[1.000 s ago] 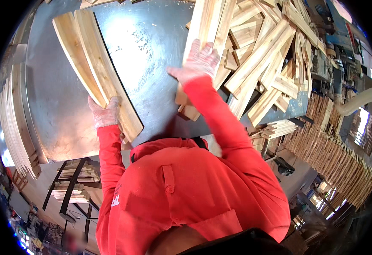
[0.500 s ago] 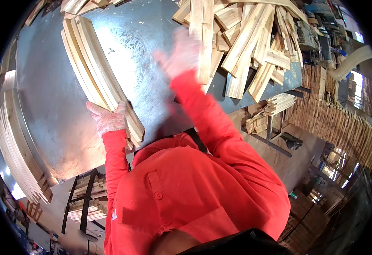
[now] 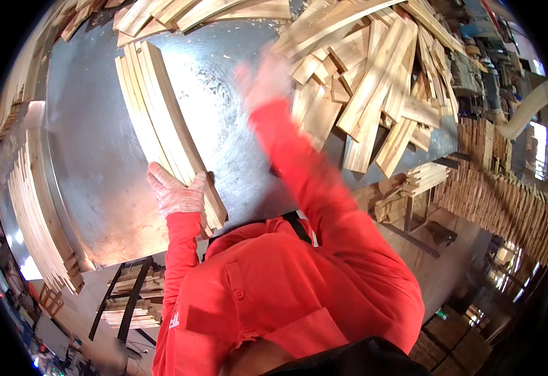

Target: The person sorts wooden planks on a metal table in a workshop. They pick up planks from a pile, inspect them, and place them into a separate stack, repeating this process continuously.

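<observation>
A small stack of pale wooden slats [image 3: 172,125] lies lengthwise on the metal-topped table. My left hand [image 3: 178,191], in a light glove, grips the stack near its close end, thumb on the right and fingers on the left. My right hand [image 3: 264,81], smeared by motion, is over the table beside the loose slats, at the left edge of their pile [image 3: 374,81]. A blurred slat [image 3: 343,26] slants across the top of that pile near this hand. Whether the right fingers hold it does not show.
The metal tabletop [image 3: 89,138] extends left of the stack. More slats [image 3: 192,14] lie along its far edge. Another neat stack [image 3: 39,213] stands at far left. Slats rest on a rack [image 3: 133,294] below, and a long row of boards [image 3: 499,188] is at right.
The slats under my left hand sit closer together; a gap between them has narrowed. A slat beside my right hand, earlier pointing straight away, now slants right. The whole view has shifted slightly.
</observation>
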Available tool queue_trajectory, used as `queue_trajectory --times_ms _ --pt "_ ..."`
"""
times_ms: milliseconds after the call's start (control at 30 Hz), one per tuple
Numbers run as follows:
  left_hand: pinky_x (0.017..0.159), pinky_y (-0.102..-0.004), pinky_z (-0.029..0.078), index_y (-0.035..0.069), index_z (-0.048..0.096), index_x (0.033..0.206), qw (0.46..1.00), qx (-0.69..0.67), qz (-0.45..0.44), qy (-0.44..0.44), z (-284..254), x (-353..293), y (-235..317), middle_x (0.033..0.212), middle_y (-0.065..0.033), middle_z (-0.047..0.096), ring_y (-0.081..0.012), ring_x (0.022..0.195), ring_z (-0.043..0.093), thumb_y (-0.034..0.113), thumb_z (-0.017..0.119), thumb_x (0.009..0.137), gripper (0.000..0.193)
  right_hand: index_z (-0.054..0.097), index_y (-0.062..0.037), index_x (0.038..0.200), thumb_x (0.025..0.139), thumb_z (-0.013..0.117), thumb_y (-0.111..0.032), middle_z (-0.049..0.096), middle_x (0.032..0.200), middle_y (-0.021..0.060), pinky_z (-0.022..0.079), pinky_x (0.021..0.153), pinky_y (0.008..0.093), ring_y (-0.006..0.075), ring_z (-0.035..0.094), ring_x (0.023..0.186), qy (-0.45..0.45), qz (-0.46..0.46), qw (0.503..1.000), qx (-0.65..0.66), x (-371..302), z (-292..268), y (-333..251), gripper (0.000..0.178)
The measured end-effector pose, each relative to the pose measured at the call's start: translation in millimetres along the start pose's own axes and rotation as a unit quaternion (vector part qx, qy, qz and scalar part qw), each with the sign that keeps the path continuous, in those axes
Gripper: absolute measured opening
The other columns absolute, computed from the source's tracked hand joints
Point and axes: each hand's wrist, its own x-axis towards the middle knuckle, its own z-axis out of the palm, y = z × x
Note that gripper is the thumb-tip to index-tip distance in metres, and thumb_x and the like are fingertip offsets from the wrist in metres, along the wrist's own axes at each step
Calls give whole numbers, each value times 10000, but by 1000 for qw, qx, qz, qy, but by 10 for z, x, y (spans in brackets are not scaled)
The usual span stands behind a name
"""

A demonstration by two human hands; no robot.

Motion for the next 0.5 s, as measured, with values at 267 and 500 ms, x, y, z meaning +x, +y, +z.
queue_trajectory --times_ms 267,500 --pt "1003 -460 422 -28 128 1491 995 -89 -32 -24 -143 77 175 1376 -297 388 -445 1205 469 421 769 650 1149 81 6 1516 699 676 -600 296 1482 302 395 1042 514 423 380 1328 94 264 959 -41 2094 -269 594 1179" --pt "1058 -462 383 37 114 1515 996 -27 -70 -52 -242 75 46 1387 -278 403 -420 1274 434 436 755 665 1137 113 27 1502 750 711 -383 372 1423 288 427 1033 495 397 468 1233 55 205 968 134 2274 -78 489 1045"
